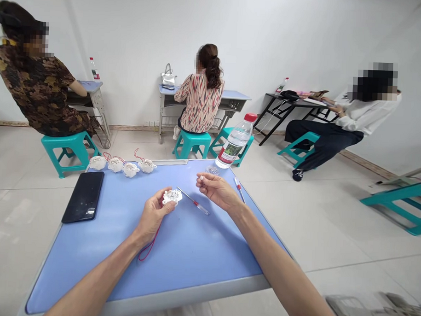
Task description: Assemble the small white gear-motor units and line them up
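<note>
My left hand (155, 213) grips a white plastic housing (172, 196) with small parts inside, its open side up; a red cord (148, 251) hangs from below that hand onto the table. Between the thumb and fingertips of my right hand (216, 189) is a small round white piece (201, 178), too small to name exactly. On the blue tabletop between the hands lies a screwdriver (195, 203) with a clear and red handle. Several similar white housings (130, 169), some with red cords, sit along the far left edge.
A black phone (83, 197) lies at the left. A water bottle (233, 142) stands at the far right corner, near a small clear dish (213, 170) of tiny parts. A second red-and-clear tool (240, 189) lies by the right edge. Three people sit at desks beyond.
</note>
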The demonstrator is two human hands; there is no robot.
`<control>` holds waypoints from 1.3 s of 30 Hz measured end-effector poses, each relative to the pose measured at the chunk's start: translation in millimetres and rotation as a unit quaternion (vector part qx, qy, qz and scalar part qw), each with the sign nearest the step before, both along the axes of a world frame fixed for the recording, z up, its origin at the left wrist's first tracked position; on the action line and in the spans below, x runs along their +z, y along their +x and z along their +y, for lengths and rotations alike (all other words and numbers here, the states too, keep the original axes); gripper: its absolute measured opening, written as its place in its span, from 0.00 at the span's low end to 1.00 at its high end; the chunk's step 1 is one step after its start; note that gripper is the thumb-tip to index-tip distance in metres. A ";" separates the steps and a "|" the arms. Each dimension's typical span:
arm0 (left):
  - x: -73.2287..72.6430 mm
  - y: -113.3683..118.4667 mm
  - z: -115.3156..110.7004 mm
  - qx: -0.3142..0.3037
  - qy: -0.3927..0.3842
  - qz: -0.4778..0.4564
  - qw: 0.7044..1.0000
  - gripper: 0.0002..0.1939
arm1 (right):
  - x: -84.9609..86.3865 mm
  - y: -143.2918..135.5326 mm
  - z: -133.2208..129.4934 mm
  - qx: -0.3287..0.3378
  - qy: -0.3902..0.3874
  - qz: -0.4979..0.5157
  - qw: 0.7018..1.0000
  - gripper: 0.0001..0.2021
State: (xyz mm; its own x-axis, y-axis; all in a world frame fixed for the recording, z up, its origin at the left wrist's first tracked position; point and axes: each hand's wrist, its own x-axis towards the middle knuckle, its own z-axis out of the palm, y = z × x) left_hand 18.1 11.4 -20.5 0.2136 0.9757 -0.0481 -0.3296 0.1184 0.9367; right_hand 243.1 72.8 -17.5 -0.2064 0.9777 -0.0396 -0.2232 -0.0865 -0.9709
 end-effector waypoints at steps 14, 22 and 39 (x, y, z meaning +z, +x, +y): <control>1.5 2.2 -1.2 0.004 0.047 0.039 0.998 0.23 | 25.3 -21.1 -14.0 0.083 -0.137 0.169 0.972 0.10; 1.5 1.8 -1.4 0.004 0.044 0.050 0.998 0.25 | 41.2 -49.1 -26.0 0.067 0.048 -0.012 0.997 0.12; 2.9 2.6 -2.8 -0.010 0.057 0.054 0.997 0.23 | 31.2 -43.5 -33.3 0.071 0.067 -0.093 0.991 0.10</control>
State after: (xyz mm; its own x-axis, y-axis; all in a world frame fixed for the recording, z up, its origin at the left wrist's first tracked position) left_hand 20.6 8.6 -17.6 0.2323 0.9718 0.0394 -0.2250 0.0142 0.9743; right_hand 199.6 39.5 13.7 -0.3439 0.9383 0.0373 -0.0335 0.0275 -0.9991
